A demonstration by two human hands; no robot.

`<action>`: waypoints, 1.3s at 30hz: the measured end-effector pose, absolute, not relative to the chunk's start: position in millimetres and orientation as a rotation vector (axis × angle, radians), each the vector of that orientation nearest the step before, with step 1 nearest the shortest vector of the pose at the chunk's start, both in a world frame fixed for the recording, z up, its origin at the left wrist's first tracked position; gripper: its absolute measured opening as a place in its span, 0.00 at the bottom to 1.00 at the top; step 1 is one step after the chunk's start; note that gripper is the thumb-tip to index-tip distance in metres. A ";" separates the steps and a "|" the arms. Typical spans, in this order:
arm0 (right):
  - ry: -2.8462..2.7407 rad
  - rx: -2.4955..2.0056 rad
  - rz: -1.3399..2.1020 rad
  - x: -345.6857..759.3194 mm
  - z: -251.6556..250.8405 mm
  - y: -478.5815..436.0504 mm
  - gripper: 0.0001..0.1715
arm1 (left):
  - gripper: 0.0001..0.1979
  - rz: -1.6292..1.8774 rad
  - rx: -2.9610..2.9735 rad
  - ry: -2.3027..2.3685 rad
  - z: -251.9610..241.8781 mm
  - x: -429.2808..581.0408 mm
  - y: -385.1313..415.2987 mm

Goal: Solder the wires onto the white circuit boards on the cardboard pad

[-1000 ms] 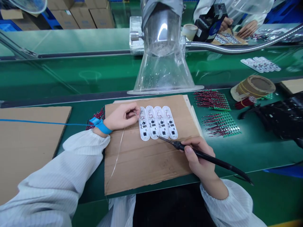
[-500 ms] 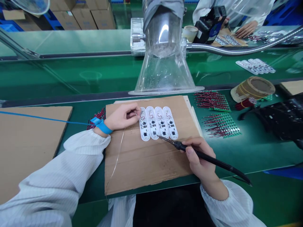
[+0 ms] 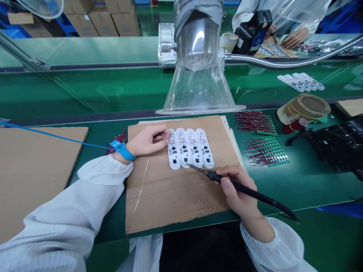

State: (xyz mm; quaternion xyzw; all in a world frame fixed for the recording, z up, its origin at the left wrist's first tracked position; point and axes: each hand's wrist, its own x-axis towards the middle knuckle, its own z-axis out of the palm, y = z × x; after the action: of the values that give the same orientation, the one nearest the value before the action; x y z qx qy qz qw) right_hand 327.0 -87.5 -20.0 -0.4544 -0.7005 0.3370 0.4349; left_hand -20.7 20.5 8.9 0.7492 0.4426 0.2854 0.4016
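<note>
Several white oval circuit boards [image 3: 190, 147] lie side by side on a sheet of cardboard [image 3: 176, 189]. My left hand [image 3: 147, 140], with a blue wrist strap [image 3: 121, 150], pinches a thin solder wire [image 3: 142, 185] beside the leftmost board. My right hand [image 3: 238, 189] grips a black soldering iron [image 3: 246, 192] like a pen; its tip rests near the lower end of the boards.
A clear fume hood [image 3: 198, 71] on a metal hose stands behind the cardboard. Green boards with red wires [image 3: 262, 151] lie to the right, beside a tape roll [image 3: 304, 107] and black parts [image 3: 337, 145]. Another cardboard sheet [image 3: 34, 170] lies left. Another person's hands [image 3: 295, 37] work across the belt.
The soldering iron tip has shifted slightly left along the lower ends of the boards. My left hand holds its place with the wire.
</note>
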 end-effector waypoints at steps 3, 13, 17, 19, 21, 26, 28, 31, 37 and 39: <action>-1.784 -1.131 0.880 325.9 -19.6 -86.7 0.05 | 0.06 0.708 1.894 1.113 8.4 -20.3 20.3; -1.628 -1.110 0.849 323.3 -14.2 -91.9 0.04 | 0.08 0.673 1.808 1.049 19.6 -31.0 27.8; -1.593 -1.125 0.858 310.0 -3.5 -96.0 0.04 | 0.08 0.586 1.734 1.070 27.6 -41.3 32.1; -1.585 -1.124 0.857 303.7 -2.9 -96.3 0.05 | 0.08 0.553 1.723 1.072 28.2 -42.6 32.8; -1.579 -1.115 0.872 299.7 -5.9 -95.2 0.04 | 0.08 0.548 1.722 1.070 26.9 -41.6 32.6; -1.610 -1.125 0.879 299.9 -15.1 -92.4 0.03 | 0.07 0.570 1.730 1.043 23.9 -37.1 31.1; -1.642 -1.138 0.871 301.1 -15.5 -92.3 0.03 | 0.06 0.568 1.734 1.032 24.2 -36.0 30.6; -1.657 -1.142 0.889 301.4 -14.5 -92.5 0.03 | 0.06 0.567 1.737 1.018 25.0 -35.2 30.6; -1.677 -1.140 0.898 300.0 -14.4 -92.9 0.03 | 0.05 0.566 1.760 1.045 25.7 -35.7 30.7; -1.688 -1.139 0.912 299.0 -13.3 -92.0 0.03 | 0.05 0.560 1.762 1.049 25.6 -35.9 30.6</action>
State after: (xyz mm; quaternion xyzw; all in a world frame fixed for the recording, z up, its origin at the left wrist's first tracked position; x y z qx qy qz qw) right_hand 299.0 -92.0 -13.3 -0.4585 -0.6796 0.3672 0.4394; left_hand -35.9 30.6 25.6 0.7243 0.4312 0.2302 0.4863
